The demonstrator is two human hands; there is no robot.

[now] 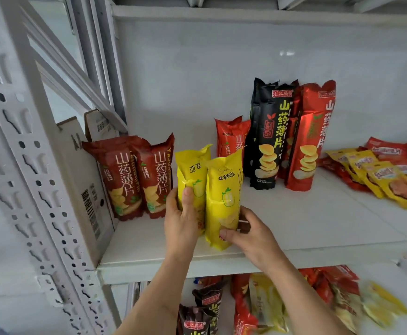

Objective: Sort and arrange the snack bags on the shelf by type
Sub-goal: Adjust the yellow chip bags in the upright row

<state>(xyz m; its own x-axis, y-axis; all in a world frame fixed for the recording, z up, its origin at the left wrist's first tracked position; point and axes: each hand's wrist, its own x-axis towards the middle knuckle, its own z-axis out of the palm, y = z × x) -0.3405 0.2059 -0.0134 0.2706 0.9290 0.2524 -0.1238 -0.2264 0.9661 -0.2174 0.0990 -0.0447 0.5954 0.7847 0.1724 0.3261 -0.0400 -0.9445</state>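
Two yellow chip bags stand upright side by side near the front of the white shelf (318, 223). My left hand (182, 218) grips the left yellow bag (192, 175) around its lower half. My right hand (251, 233) holds the right yellow bag (224, 189) at its base, thumb on the front. Two dark red chip bags (137, 175) stand upright to the left. Behind the yellow bags a short red bag (231, 139) stands beside a tall black bag (267, 134) and a tall red bag (309, 136).
A cardboard box (88, 189) leans at the shelf's left end against the perforated upright (28, 165). Flat yellow and red packets (379, 175) lie overlapped at the right. The shelf below holds several mixed bags (270, 305).
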